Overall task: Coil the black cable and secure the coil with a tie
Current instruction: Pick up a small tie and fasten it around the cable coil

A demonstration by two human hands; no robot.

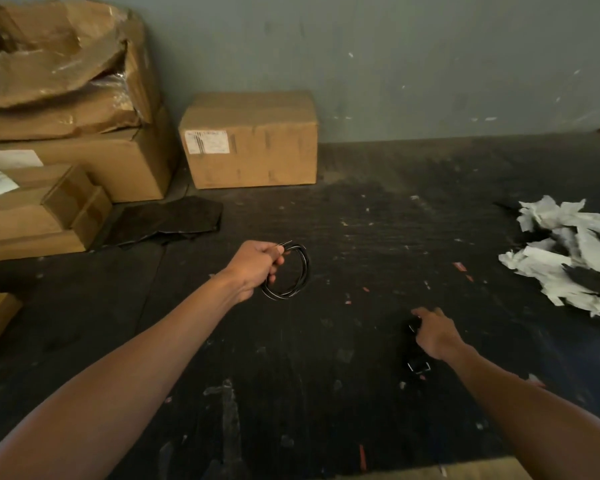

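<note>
Both forearms reach out over the dark counter [326, 393]. Nearer the person than the black cable [300, 271], and to its right, the right hand [433, 336] lies on a black tie [417, 364] with a metal buckle; whether it has closed on it cannot be told, but it likely reaches for it. The left hand [257, 266] is clenched on the coiled cable, lifted off the counter, probably so the loops stay gathered for binding. Beyond the cable, a cardboard box [250, 140] bears a white label, too blurred to read.
</note>
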